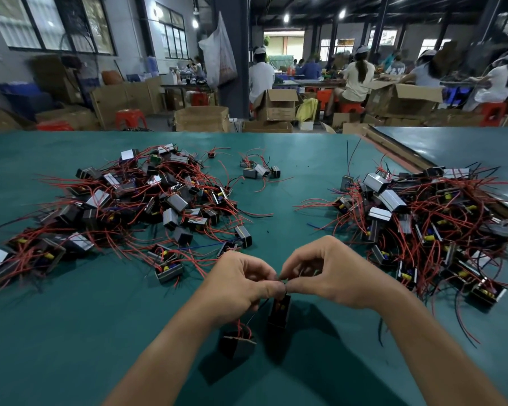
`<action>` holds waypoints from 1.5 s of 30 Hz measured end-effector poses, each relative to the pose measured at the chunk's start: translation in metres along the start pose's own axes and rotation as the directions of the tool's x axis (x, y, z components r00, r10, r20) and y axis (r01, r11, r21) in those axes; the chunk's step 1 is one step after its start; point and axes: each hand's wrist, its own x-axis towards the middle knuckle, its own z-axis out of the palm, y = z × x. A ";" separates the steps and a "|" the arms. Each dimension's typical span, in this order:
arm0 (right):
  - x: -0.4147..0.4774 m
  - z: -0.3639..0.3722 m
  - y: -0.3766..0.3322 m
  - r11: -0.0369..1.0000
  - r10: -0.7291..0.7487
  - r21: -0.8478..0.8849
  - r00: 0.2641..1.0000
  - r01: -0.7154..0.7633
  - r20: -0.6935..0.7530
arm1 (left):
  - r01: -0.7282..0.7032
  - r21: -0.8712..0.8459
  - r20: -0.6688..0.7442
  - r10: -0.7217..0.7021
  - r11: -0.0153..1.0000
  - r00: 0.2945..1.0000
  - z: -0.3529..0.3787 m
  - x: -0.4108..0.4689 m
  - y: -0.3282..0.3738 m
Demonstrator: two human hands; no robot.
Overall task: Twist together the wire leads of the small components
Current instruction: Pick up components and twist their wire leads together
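2 dark components [279, 315], red leads [243, 326]

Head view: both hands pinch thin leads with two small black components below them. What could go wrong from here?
The two small black box components seem to hang by their thin wire leads; their weight may pull the leads from the fingers.
The joint is hidden between the left hand and right hand, so a loose twist may go unnoticed.
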 end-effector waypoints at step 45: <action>0.006 0.008 0.007 1.000 -0.004 0.009 1.000 0.004 0.001 | 0.047 0.024 0.003 -0.047 0.999 0.999 -0.005 -0.004 0.001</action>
